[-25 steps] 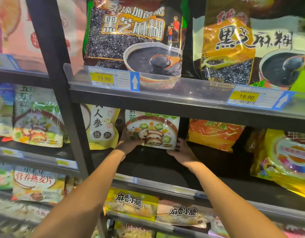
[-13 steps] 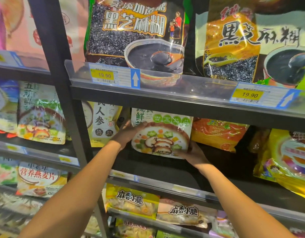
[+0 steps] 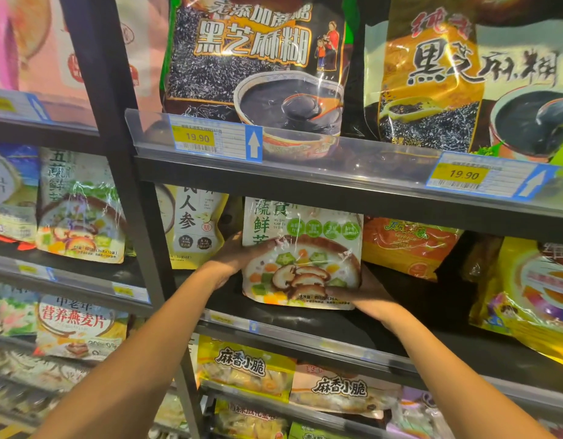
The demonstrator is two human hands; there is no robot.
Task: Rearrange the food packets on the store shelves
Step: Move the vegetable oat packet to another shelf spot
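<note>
A white-and-green food packet (image 3: 300, 255) picturing a bowl of mushrooms and vegetables stands upright on the dark middle shelf (image 3: 305, 324). My left hand (image 3: 234, 258) grips its left edge. My right hand (image 3: 365, 296) holds its lower right corner from below and behind. To its left stands a yellow ginseng packet (image 3: 194, 226), to its right an orange packet (image 3: 407, 245) leaning back. The packet's top is partly hidden by the shelf rail above.
Two big black sesame packets (image 3: 255, 58) stand on the upper shelf behind price tags (image 3: 198, 137). A black upright post (image 3: 128, 172) divides the shelving bays. A yellow packet (image 3: 533, 296) sits at the right. Snack packets (image 3: 245, 369) fill the lower shelf, and similar mushroom packets (image 3: 80, 213) the left bay.
Both hands have drawn the mushroom packet forward towards the shelf's front edge, so more of its printed front shows below the rail. The view has shifted slightly closer.
</note>
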